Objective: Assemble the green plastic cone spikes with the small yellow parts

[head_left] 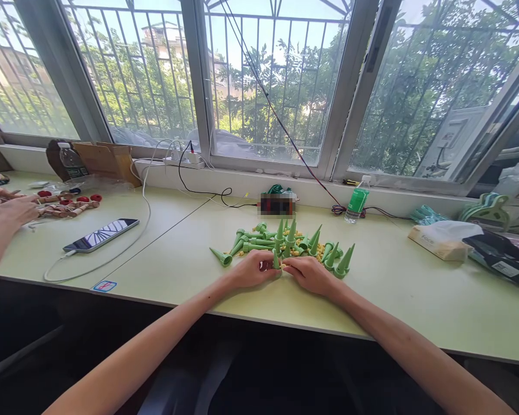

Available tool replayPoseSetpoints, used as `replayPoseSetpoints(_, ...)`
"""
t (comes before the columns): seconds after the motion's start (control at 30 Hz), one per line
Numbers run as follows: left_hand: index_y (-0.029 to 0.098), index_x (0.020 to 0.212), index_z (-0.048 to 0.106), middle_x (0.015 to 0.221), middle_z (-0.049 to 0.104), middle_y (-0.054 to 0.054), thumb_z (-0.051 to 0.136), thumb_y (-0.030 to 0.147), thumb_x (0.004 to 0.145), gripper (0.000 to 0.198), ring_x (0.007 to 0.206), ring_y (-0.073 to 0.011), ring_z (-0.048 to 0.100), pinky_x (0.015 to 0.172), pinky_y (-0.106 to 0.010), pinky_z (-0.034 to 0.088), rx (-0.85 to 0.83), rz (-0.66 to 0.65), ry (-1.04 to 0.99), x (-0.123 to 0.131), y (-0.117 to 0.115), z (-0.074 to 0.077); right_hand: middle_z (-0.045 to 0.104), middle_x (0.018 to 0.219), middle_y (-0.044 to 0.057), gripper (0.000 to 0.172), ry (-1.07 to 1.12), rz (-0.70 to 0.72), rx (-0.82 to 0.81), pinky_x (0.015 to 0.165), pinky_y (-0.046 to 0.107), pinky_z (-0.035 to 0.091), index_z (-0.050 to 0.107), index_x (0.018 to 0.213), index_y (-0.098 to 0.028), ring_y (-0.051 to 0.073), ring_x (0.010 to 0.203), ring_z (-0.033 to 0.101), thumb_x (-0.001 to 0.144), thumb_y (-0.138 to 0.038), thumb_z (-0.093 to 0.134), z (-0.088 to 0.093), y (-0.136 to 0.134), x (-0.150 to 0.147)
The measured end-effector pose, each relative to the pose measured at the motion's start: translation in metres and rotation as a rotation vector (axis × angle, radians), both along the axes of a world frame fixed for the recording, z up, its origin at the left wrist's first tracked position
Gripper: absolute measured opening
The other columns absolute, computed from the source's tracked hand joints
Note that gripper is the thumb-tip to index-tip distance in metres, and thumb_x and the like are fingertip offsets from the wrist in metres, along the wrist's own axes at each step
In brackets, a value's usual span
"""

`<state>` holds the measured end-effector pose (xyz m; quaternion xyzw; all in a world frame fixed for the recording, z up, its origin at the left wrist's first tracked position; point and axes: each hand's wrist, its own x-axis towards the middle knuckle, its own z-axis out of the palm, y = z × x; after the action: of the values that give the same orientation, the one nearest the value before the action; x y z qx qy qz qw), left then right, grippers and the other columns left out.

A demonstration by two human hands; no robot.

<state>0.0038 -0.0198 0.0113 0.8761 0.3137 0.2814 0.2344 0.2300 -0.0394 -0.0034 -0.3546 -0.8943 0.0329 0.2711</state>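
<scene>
My left hand is closed around a green plastic cone spike, which points upward near the table's front edge. Close beside it, my right hand pinches a small yellow piece against the spike's lower end; the fingers hide most of that piece. Just beyond both hands lies a heap of green cone spikes, some lying down and several standing with tips up. Small yellow pieces are scattered among them. One loose spike lies on its side at the left of the heap.
A charging phone with a white cable is on the left, near another person's hands and wooden beads. Behind the heap are a blurred box and a bottle. A tissue pack lies at right.
</scene>
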Motion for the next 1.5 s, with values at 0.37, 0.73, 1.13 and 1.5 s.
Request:
replayPoseSetpoints(0.37,0.016,0.084,0.070,0.065,0.052,0.003,0.065,0.027,0.084,0.012,0.060,-0.0092,0.045,0.056,-0.020,0.036,-0.010,-0.005,-0.011,0.0004,-0.0006,0.0004,0.073,0.087,0.006,0.025,0.010,-0.002,-0.015,0.068,0.025,0.041,0.068,0.098,-0.020,0.018,0.076,0.067,0.105,-0.028,0.045,-0.0019,0.0003,0.0006)
replayPoseSetpoints(0.73,0.017,0.086,0.071,0.065,0.053,0.003,0.066,0.028,0.084,0.013,0.060,-0.0094,0.045,0.057,-0.021,0.036,-0.009,0.001,-0.009,0.0002,0.0008,-0.0018,0.073,0.088,0.007,0.027,0.007,-0.009,-0.022,0.068,0.025,0.041,0.069,0.098,-0.019,0.018,0.077,0.066,0.105,-0.029,0.045,-0.0009,-0.0009,0.0001)
replayPoseSetpoints(1.13,0.017,0.086,0.072,0.065,0.051,0.002,0.065,0.033,0.087,0.017,0.060,-0.0101,0.043,0.057,-0.022,0.034,0.023,-0.051,-0.009,0.0005,-0.0006,-0.0002,0.062,0.067,0.002,0.039,0.002,-0.005,0.025,0.060,0.025,0.034,0.059,0.073,-0.018,0.013,0.058,0.053,0.106,-0.030,0.040,-0.0050,0.0028,0.0001)
replayPoseSetpoints(1.5,0.016,0.082,0.070,0.066,0.049,0.002,0.064,0.032,0.089,0.019,0.063,-0.0110,0.043,0.059,-0.022,0.035,0.090,-0.084,0.016,-0.0011,0.0002,-0.0009,0.055,0.060,0.000,0.036,0.000,-0.033,0.017,0.058,0.026,0.028,0.053,0.068,-0.018,0.011,0.053,0.043,0.103,-0.023,0.044,-0.0044,0.0008,-0.0020)
